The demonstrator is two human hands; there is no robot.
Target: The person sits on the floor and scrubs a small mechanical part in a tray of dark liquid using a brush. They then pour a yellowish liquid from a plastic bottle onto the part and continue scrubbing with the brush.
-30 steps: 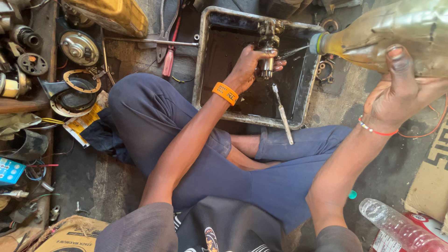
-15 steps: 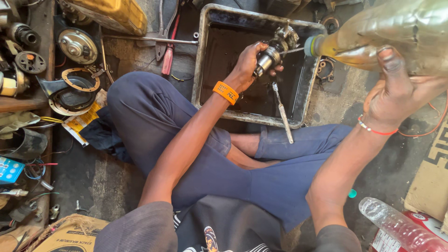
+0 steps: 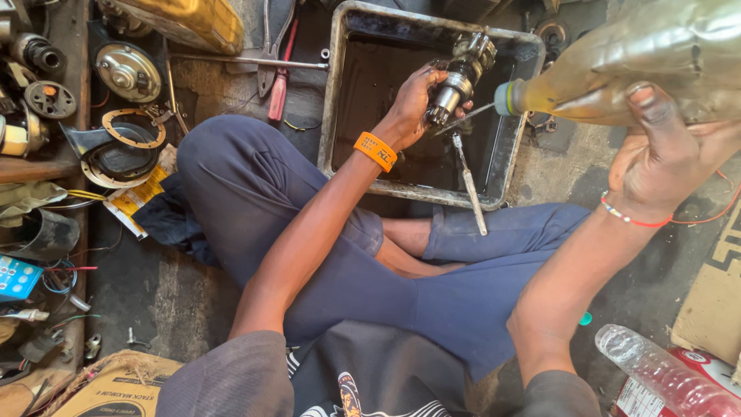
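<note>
My left hand (image 3: 411, 106), with an orange wristband, grips a greasy metal motor part (image 3: 457, 79) and holds it tilted over a black metal tray (image 3: 340, 93). My right hand (image 3: 665, 158) clasps a large plastic bottle (image 3: 641, 66) of yellowish liquid, laid almost level with its capped mouth pointing at the part. A thin stream runs from the bottle's mouth down toward the part. A screwdriver (image 3: 469, 185) leans on the tray's near rim. I sit cross-legged in dark blue trousers.
At left lie round metal housings (image 3: 127, 71), a gasket ring (image 3: 133, 131), wires and small parts. Red-handled pliers (image 3: 276, 77) and a rod (image 3: 247, 62) sit beside the tray. A clear plastic bottle (image 3: 664, 374) lies at bottom right beside cardboard (image 3: 714, 309).
My left hand has turned the metal part from upright to tilted, its far end now toward the tray's back right. The bottle stays tipped in my right hand.
</note>
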